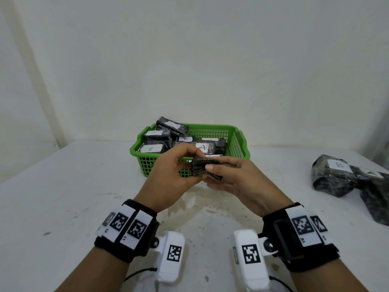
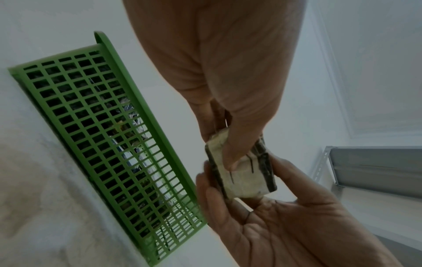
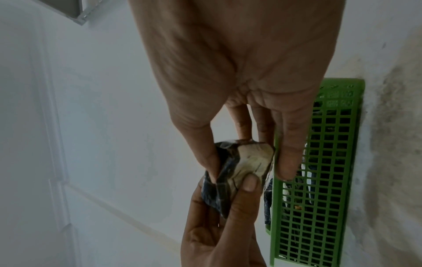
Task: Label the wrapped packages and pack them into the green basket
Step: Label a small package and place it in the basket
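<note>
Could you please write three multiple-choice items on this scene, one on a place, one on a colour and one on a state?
1. Where do the packages outside the basket lie?
A. on the table's right side
B. on the table's left side
C. on a shelf

2. What colour is the basket?
A. blue
B. green
C. red

3. How is the small wrapped package held?
A. by the left hand alone
B. it lies on the table
C. by both hands

Answers:
1 A: the loose packages lie at the right of the table.
2 B: the basket is green.
3 C: the left hand and right hand both grip the small wrapped package in their fingers.
</note>
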`<action>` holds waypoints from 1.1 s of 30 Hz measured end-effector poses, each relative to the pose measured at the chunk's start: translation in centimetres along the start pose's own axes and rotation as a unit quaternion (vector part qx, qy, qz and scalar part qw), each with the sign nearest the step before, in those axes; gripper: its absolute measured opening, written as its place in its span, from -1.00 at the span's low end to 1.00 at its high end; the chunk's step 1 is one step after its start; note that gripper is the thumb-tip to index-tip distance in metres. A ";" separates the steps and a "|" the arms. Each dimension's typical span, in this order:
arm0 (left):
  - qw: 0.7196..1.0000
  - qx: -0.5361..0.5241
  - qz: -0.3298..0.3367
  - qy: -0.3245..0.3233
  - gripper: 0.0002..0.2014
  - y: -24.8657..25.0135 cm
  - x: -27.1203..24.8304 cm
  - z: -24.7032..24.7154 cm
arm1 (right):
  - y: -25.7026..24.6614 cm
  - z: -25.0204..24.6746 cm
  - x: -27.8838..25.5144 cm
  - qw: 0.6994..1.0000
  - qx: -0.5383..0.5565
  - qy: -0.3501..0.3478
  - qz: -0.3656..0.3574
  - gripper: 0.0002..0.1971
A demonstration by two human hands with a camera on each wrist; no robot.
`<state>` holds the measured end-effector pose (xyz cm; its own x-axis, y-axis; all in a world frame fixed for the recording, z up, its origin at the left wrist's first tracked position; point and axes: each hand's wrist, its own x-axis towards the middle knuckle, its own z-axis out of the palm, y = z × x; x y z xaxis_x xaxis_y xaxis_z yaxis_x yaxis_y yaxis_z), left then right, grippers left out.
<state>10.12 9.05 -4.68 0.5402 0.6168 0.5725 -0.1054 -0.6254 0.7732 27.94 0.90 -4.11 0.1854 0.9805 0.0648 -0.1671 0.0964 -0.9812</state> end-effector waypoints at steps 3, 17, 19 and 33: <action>1.000 0.010 0.004 0.011 -0.63 -0.1 0.1 -0.4 | -0.2 -0.2 0.0 1.000 0.012 -0.007 0.009 -0.68; 1.000 0.001 -0.009 0.003 -0.48 0.0 0.0 -0.5 | -0.2 -0.1 0.1 0.999 0.018 0.014 -0.030 -0.59; 1.000 -0.006 -0.010 -0.003 -0.39 0.0 -0.1 -0.4 | -0.1 -0.4 0.1 0.998 0.018 0.034 -0.052 -0.65; 0.999 0.024 0.035 0.024 -0.61 -0.1 0.1 -0.3 | -0.2 0.2 0.1 0.997 0.026 -0.004 -0.073 -0.47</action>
<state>9.88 9.34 -4.65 0.4915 0.5923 0.6384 -0.1013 -0.6892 0.7174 27.83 0.98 -3.91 0.2036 0.9568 0.2078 -0.1887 0.2466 -0.9506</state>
